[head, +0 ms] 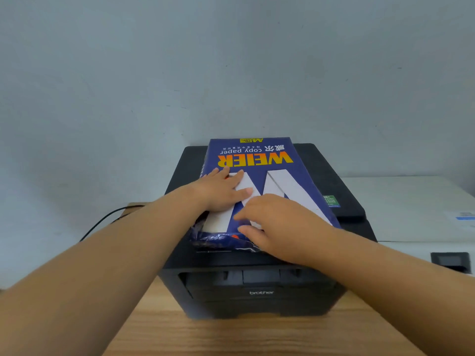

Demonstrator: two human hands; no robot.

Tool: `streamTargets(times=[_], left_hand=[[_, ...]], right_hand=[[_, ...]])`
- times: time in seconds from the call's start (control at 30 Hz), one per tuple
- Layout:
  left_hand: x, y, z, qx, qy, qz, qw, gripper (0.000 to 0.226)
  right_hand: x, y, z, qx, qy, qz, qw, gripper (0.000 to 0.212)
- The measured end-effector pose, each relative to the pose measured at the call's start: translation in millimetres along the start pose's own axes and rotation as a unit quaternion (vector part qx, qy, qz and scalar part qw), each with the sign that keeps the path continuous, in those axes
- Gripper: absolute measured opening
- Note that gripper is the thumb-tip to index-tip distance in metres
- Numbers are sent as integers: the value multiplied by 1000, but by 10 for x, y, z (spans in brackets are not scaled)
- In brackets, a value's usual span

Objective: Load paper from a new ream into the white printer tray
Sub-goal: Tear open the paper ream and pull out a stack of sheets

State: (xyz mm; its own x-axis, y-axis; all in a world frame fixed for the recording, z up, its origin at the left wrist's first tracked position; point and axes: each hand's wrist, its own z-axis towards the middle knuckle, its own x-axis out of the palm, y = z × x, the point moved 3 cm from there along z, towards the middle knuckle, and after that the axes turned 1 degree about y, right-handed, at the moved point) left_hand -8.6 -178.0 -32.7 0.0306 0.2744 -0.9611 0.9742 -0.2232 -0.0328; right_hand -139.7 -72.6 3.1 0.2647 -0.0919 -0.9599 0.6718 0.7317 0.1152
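Ream (259, 160) in a blue wrapper lies flat on top of a black printer (257, 291), its long side running from six o'clock to twelve o'clock. The printing on it reads upside down: "WEIER" in yellow, "copy paper" beyond that, and a large white W across the middle. A small green label (331, 200) sits at its three o'clock edge, too fine to read. At the six o'clock end the wrapper (218, 240) is crumpled and glossy; whether it is torn open there is hard to make out.

The left hand (221, 194) lies flat on the ream towards its nine o'clock side, fingers straight and spread, pressing on the W. The right hand (277, 224) covers the five o'clock corner, fingers bent, thumb at the crumpled edge. It hides that corner, so I cannot tell if it pinches the wrapper or only rests on it. Both bare forearms reach in from the lower frame corners.

The black printer carries the word "brother" on its front and stands on a wooden surface (231, 337). Its lower front is dark and blurred. At three o'clock from it stands a white printer (411, 209), cut off by the frame edge, with a dark panel (451, 262) on its front. At nine o'clock a black cable (102, 222) curves past the left forearm, which hides its lower end. A pale wall (231, 60) fills the upper half.
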Motion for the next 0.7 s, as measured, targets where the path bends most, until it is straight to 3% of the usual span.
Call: streamTargets(times=[0.17, 0.3, 0.43, 0.6, 0.7], left_hand=[[-77, 145, 13, 57, -53, -53, 996, 53], [-22, 180, 40, 53, -28, 18, 998, 59], [-45, 138, 4, 53, -38, 3, 998, 57], [-41, 144, 4, 55, -35, 6, 998, 56], [-44, 143, 0, 58, -36, 9, 998, 56]], right_hand=[[295, -9, 343, 45, 38, -36, 998, 35], [355, 56, 462, 65, 37, -13, 997, 36], [413, 83, 483, 112, 9, 21, 993, 28], [400, 195, 507, 71, -8, -74, 995, 13], [482, 183, 546, 57, -61, -197, 977, 47]])
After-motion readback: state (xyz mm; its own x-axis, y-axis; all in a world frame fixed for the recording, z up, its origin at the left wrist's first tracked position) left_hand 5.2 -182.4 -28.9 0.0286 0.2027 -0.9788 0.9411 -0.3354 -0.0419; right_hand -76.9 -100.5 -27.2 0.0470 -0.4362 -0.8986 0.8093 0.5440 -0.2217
